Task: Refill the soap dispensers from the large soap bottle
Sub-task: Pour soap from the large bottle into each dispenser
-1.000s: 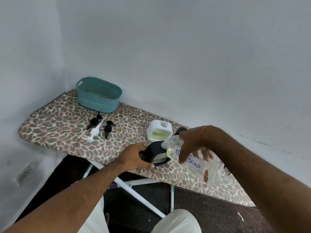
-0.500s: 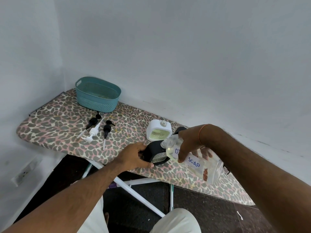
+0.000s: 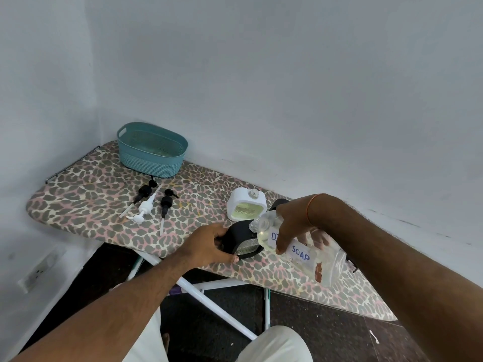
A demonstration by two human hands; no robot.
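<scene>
At the ironing board's (image 3: 78, 205) near edge, the right hand (image 3: 292, 226) grips the large soap bottle (image 3: 300, 252) tipped neck-down at the black dispenser (image 3: 243, 239), which the left hand (image 3: 209, 244) clasps steady. Nothing has shifted over the last second, so pouring probably continues (no stream is visible). Its label reads "SOAP" after a half-covered "D".

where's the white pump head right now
In the head view, the white pump head lies on the left part of the ironing board, between two black pump heads, in front of the teal basket.
</scene>
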